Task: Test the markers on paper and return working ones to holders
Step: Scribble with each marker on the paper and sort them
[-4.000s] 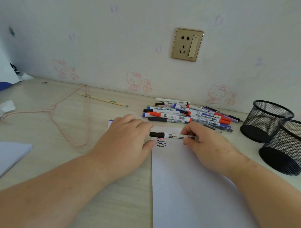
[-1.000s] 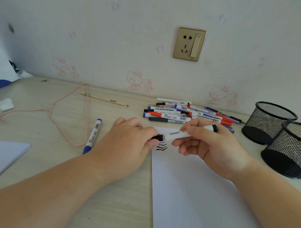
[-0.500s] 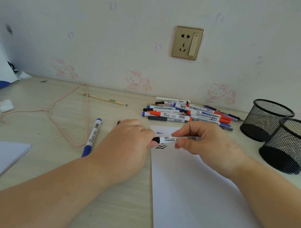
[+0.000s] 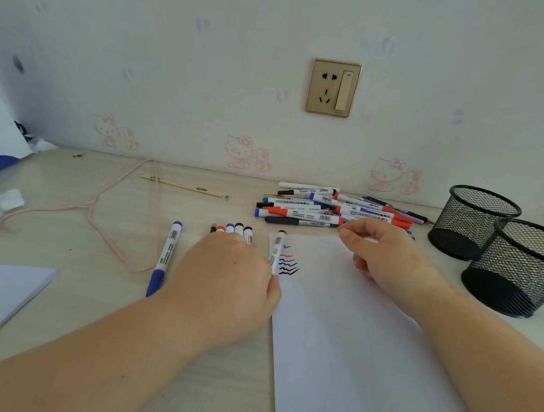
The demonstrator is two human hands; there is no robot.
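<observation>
Could easily lose track of which pens passed: lying beside the left hand [image 4: 228, 281], partly hidden under it, a short row of capped markers [image 4: 233, 228], and farther left a lone blue marker [image 4: 165, 257], none of it in either mesh holder [image 4: 476, 222] yet. Risks mixing tested with untested if the right hand [image 4: 383, 256] nudges the untested pile [image 4: 326, 207] toward that row. Could also smear the fresh squiggles [image 4: 288, 263], given the black-capped marker [image 4: 277, 249] sitting just beside them at the left edge of the paper [image 4: 352, 347]. May shift the loose sheet too, with nothing pinning it to the desk [image 4: 91, 307].

Left hand: curled, pinching the lower end of the black-capped marker between thumb and forefinger (as far as can be judged, since the knuckles hide the contact). Right hand: loosely spread, holding nothing, thumb and forefinger reaching for the near edge of the pile, close to a dark-barrelled pen there.

As for the held marker: slim white barrel with small grey print, black cap on the far end, pointing away toward the wall. Lying along the paper's left margin, next to stacked wavy lines in blue, red, dark blue and black. Capped, so apparently done with its test and due for a holder.
</observation>
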